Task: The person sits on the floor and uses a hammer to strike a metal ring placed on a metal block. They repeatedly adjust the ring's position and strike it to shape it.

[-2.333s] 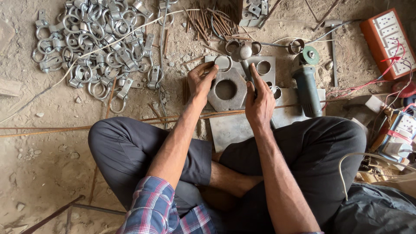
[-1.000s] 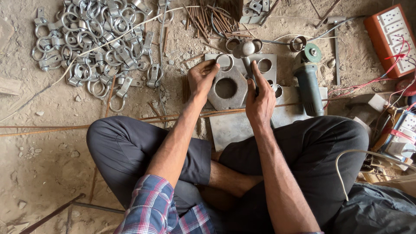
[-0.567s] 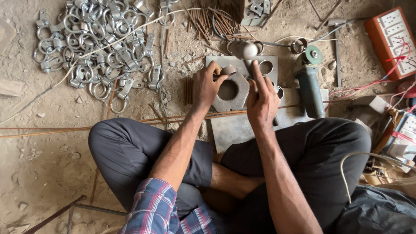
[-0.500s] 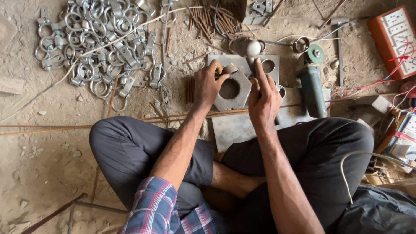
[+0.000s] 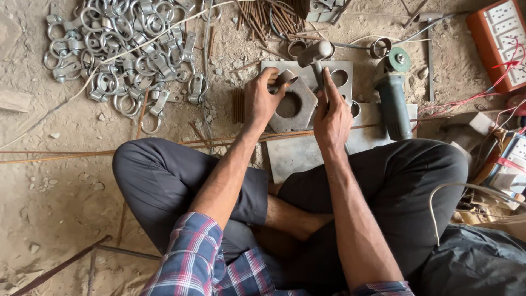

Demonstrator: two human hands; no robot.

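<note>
Only one view here, from the head camera looking straight down at a person sitting cross-legged on a dusty floor.

Left hand (image 5: 262, 100) reaches forward with the forearm running up from the plaid sleeve (image 5: 189, 257), wrist fairly straight. Its fingers are curled around a small bent metal piece (image 5: 285, 78), pinning it at the top left edge of a grey metal block (image 5: 293, 104) that has a big round hole in the middle.

Right hand (image 5: 332, 114) is stretched out alongside, index finger pointing forward along the handle of a hammer (image 5: 315, 55). The hand is closed around that handle, and the hammer head sits just above the block, near the bent piece. Can't tell if the head is actually touching anything.

The block lies on a flat steel plate (image 5: 296, 156) right in front of the knees, with a second plate with round holes (image 5: 339, 77) behind it.

Just right of the hands there's an angle grinder (image 5: 393, 93) lying on the floor. Upper left is a big pile of metal rings and clamps (image 5: 126, 49), well apart from the hands. A bundle of rusty rods (image 5: 271, 16) sits at the top, and an orange power strip (image 5: 501, 35) is at far right.
</note>
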